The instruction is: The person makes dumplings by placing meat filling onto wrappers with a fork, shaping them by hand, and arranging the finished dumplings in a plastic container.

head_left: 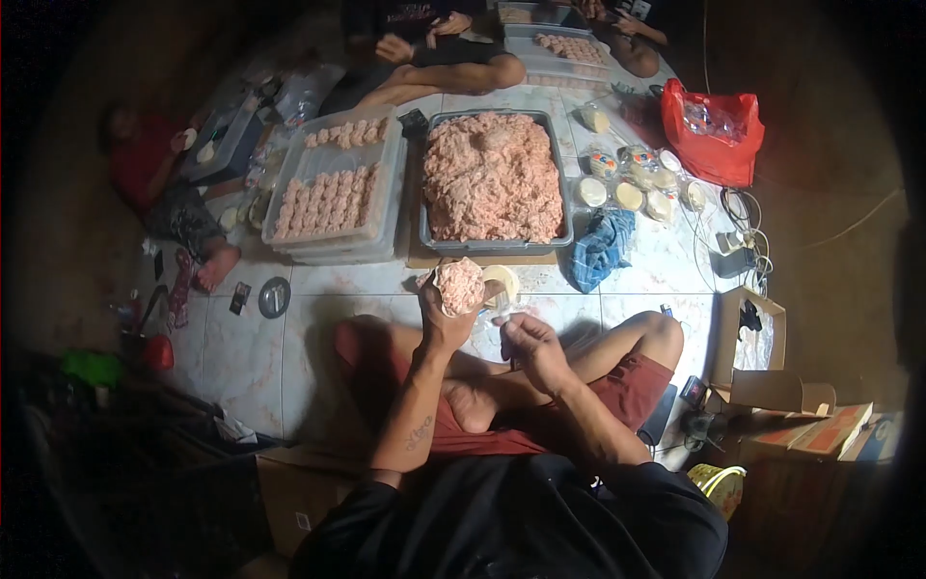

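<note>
My left hand [446, 326] is wrapped round a lump of pinkish minced meat [460, 287], with a pale edge like a thin wrapper showing at its side. To its right, my right hand [536, 349] is closed, thumb against fingers; something thin and pale seems to stick out, but I cannot make it out. Pale round wrappers [507, 277] lie on the floor just beyond my hands. Farther forward, a grey tub [424, 224] is heaped with minced meat [494, 179].
Left of the tub, a clear plastic box [280, 243] holds rows of meat dumplings [326, 205]. A blue cloth [603, 249], packs of round wrappers [629, 197], a red bag [714, 145] and cables [757, 236] lie right. Other people sit at the far side and left.
</note>
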`<action>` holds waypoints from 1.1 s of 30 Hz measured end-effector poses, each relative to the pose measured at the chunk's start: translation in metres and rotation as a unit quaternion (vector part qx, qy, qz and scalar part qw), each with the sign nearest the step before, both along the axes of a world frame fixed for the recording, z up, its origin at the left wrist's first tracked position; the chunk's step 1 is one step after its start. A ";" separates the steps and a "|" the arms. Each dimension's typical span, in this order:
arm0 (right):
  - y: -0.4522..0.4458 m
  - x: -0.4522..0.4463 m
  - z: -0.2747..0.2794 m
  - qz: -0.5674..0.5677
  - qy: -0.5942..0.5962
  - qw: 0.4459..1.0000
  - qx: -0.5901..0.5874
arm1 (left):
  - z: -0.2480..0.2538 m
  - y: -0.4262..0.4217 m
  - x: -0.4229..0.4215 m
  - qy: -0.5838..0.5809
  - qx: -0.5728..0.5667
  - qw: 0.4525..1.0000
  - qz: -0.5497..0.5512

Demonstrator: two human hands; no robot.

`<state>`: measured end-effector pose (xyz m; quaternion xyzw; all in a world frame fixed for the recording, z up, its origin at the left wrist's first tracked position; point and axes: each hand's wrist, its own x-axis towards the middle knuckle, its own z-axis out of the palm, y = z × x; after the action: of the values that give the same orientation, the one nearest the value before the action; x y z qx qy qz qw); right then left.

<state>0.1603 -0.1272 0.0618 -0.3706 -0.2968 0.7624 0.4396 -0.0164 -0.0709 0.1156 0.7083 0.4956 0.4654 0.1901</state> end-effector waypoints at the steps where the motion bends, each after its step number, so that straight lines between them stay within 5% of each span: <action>1: 0.001 -0.004 0.003 -0.004 0.005 1.000 0.018 | 0.000 0.000 0.003 -0.046 -0.005 0.999 0.004; 2: 0.002 -0.007 0.005 -0.008 0.009 0.999 0.034 | 0.000 -0.001 0.006 -0.092 -0.013 0.996 0.009; 4: 0.013 -0.006 0.019 -0.030 -0.225 0.958 0.178 | -0.001 -0.003 0.005 -0.123 -0.072 0.989 -0.039; 5: 0.023 0.004 0.029 -0.052 -0.376 0.835 0.399 | -0.003 -0.002 0.002 -0.060 -0.072 0.995 -0.035; 7: 0.033 0.017 0.032 -0.032 -0.430 0.806 0.407 | -0.008 0.000 -0.003 0.019 -0.073 0.997 0.000; 9: 0.036 0.018 0.024 -0.047 -0.433 0.798 0.415 | -0.012 -0.004 -0.003 -0.024 -0.126 0.990 0.062; 11: 0.030 0.016 0.012 -0.082 -0.333 0.898 0.277 | -0.007 -0.002 -0.003 -0.136 -0.149 0.977 0.068; 12: 0.025 0.017 0.006 -0.077 -0.333 0.898 0.276 | -0.007 0.000 -0.008 -0.138 -0.152 0.976 0.072; 14: 0.012 0.015 0.008 0.013 -0.151 0.984 0.099 | -0.007 0.003 -0.022 -0.128 -0.218 0.964 -0.087; 16: 0.003 0.009 0.007 0.036 -0.119 0.989 0.085 | -0.009 0.001 -0.021 -0.129 -0.192 0.969 -0.089; 18: -0.003 0.005 0.004 0.072 -0.033 0.996 0.041 | -0.008 -0.002 -0.011 -0.285 -0.189 0.938 -0.061; 20: 0.001 0.001 0.011 0.075 -0.049 0.995 0.042 | -0.031 -0.005 -0.007 -0.270 -0.181 0.942 -0.078; 22: 0.007 -0.004 0.020 -0.004 -0.326 0.869 0.372 | -0.040 -0.007 -0.006 -0.139 -0.085 0.981 -0.101; 24: 0.016 0.008 0.031 0.004 -0.430 0.821 0.376 | -0.056 0.000 -0.010 -0.134 -0.065 0.988 -0.047; 28: 0.011 0.023 0.024 -0.029 -0.417 0.862 0.286 | -0.017 -0.007 -0.015 -0.233 -0.174 0.956 -0.042; 30: 0.004 0.024 0.010 0.007 -0.289 0.934 0.210 | -0.008 -0.008 -0.022 -0.132 -0.201 0.971 0.009; 33: -0.004 0.015 0.015 0.059 -0.187 0.975 0.106 | -0.022 -0.001 -0.028 -0.161 -0.156 0.973 -0.056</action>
<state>0.1751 -0.1311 0.0769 -0.4398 -0.4736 0.6687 0.3676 -0.0442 -0.0719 0.0936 0.6124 0.4843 0.4786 0.4017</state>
